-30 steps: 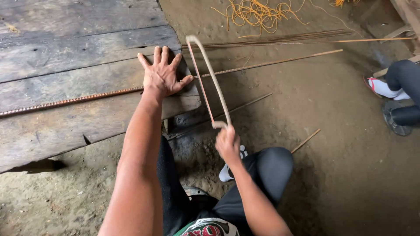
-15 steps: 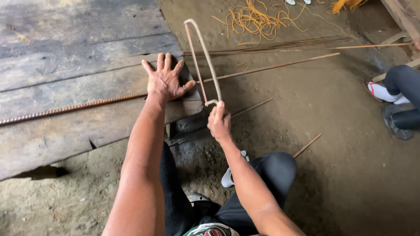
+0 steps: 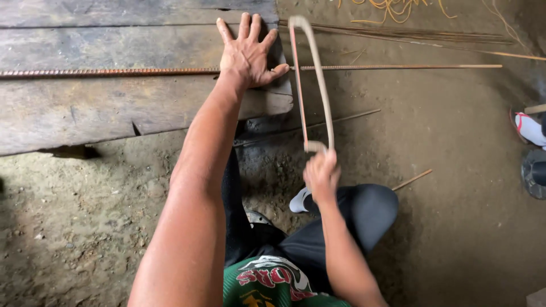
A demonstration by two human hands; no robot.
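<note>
Left hand (image 3: pixel 247 51) lies flat, fingers spread, palm down on the bench (image 3: pixel 114 108), at its right end near the far edge. Grip there is wide open: it closes on nothing, only presses. Under the palm runs a ribbed rebar (image 3: pixel 102 72), rust-coloured, lying lengthwise along the bench planks. The bar passes off the right edge of the bench and carries on unsupported over the dirt floor (image 3: pixel 455 227), its far end out toward the right.

Right hand (image 3: pixel 321 173) is closed around the near end of a bow saw (image 3: pixel 324 79). Grip full, fingers wrapped on the handle end; hand slightly blurred. The saw has a pale curved frame and a thin straight blade. It stands just beyond the right edge of the bench, and the blade crosses the rebar there, close beside the left thumb. Whether the blade actually touches the bar cannot be told.

The person is crouched low, dark trousers and a white shoe (image 3: pixel 298 200) below the right hand, green shirt at the bottom edge.

On the floor: a thin rod (image 3: pixel 341 119) running from under the bench end toward the right, a short stick (image 3: pixel 412 179) beside the knee, a bundle of long thin rods (image 3: pixel 409 35) along the top, tangled orange-yellow wire (image 3: pixel 392 7) at the top edge. Another person's feet (image 3: pixel 532 148) at the right edge, well apart.
</note>
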